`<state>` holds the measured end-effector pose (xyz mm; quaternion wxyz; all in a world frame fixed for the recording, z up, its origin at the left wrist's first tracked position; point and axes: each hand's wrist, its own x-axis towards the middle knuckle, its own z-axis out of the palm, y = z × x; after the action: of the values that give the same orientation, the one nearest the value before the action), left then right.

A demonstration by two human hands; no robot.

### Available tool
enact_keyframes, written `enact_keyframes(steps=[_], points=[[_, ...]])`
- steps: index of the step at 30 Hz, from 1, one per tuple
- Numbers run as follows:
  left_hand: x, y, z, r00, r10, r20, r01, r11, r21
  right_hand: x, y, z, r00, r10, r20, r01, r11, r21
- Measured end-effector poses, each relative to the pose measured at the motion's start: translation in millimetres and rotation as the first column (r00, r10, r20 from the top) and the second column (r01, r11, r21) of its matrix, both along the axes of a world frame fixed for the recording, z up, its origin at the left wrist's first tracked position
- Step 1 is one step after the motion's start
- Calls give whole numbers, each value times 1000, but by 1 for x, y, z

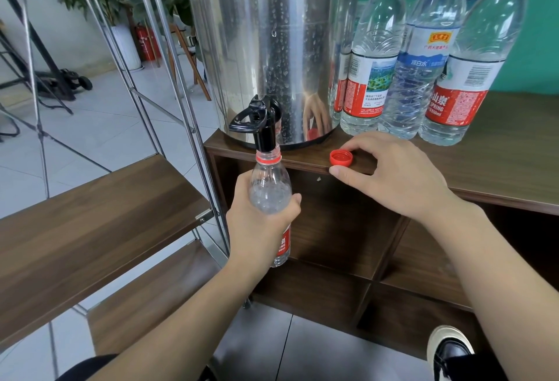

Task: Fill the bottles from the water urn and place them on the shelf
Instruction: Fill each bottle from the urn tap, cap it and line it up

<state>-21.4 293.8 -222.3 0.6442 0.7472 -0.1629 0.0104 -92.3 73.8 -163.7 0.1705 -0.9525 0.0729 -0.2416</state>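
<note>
A tall steel water urn (266, 36) stands on a dark wooden cabinet top (499, 169), its black tap (263, 126) hanging over the front edge. My left hand (260, 226) grips an uncapped clear bottle (270, 187) with a red label, its mouth right under the tap spout. A red cap (341, 157) lies upside down on the cabinet edge. My right hand (390, 169) holds that cap between fingers and thumb. Several capped bottles (375, 57) stand right of the urn.
A metal-framed shelf unit with brown wooden boards (90, 217) stands to the left, a lower board beneath it. Open cabinet cubbies (341, 238) sit below the top. A plant, a red fire extinguisher (147, 43) and stands are on the tiled floor behind. My shoe (450, 350) shows bottom right.
</note>
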Motion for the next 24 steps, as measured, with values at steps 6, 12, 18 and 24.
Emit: enact_keyframes(steps=[6, 12, 18, 24], points=[[0, 0, 0, 1000, 9, 0, -9, 1000, -4, 1, 0, -1, 1000, -7, 9, 7, 1000, 2], [0, -1, 0, 1000, 5, 2, -5, 1000, 0, 1, -1, 0, 1000, -6, 3, 6, 1000, -3], [0, 0, 0, 1000, 3, 2, -3, 1000, -9, 1, -1, -1, 1000, -8, -6, 8, 1000, -4], [0, 1, 0, 1000, -9, -1, 9, 1000, -11, 0, 1, 1, 1000, -13, -13, 13, 1000, -8]])
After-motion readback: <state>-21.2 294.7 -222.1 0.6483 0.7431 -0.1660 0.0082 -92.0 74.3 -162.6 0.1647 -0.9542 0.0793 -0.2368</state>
